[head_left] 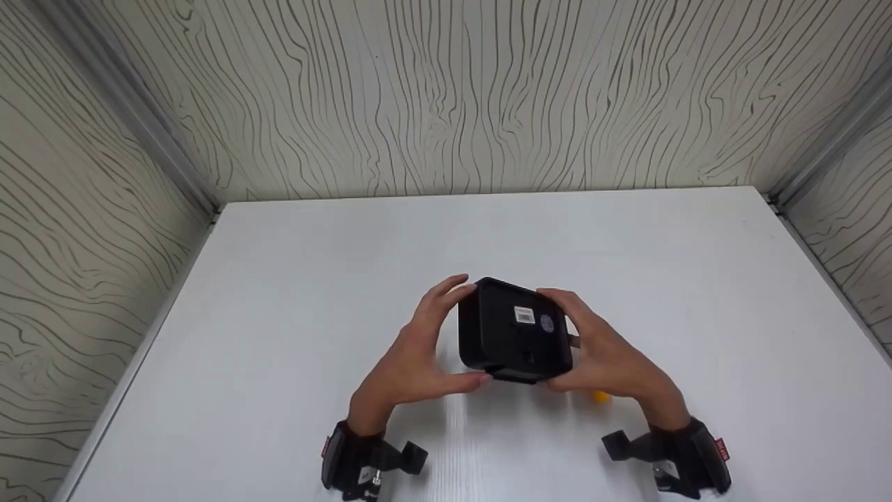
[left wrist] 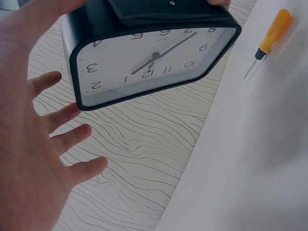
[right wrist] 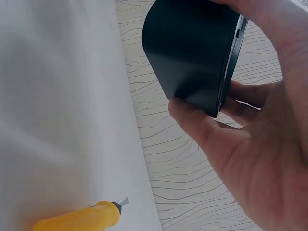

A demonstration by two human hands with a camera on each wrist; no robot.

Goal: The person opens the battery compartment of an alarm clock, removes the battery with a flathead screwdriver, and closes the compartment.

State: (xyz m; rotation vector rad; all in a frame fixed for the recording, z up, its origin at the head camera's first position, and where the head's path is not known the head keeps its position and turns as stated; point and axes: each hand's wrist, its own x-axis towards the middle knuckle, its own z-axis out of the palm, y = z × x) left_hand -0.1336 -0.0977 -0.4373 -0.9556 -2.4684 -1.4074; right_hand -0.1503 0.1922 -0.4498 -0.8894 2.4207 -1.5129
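Observation:
A black square alarm clock (head_left: pixel 512 335) is held up off the white table between both hands, its back with a white label and a round mark facing the head camera. In the left wrist view its white dial (left wrist: pixel 154 62) appears upside down. My left hand (head_left: pixel 418 355) pinches the left side, fingertips at the top edge and thumb at the bottom; its other fingers are spread. At the opposite side my right hand (head_left: pixel 606 352) grips the clock, thumb on the lower edge. A screwdriver with a yellow-orange handle (right wrist: pixel 82 219) lies on the table, mostly hidden behind the right hand in the head view.
The white tabletop (head_left: pixel 313 265) spreads around the hands. Wood-grain patterned panels (head_left: pixel 432 97) stand behind it and at both sides, with grey metal posts (head_left: pixel 139 104) at the corners. Each wrist wears a black strap with a camera mount (head_left: pixel 355 460).

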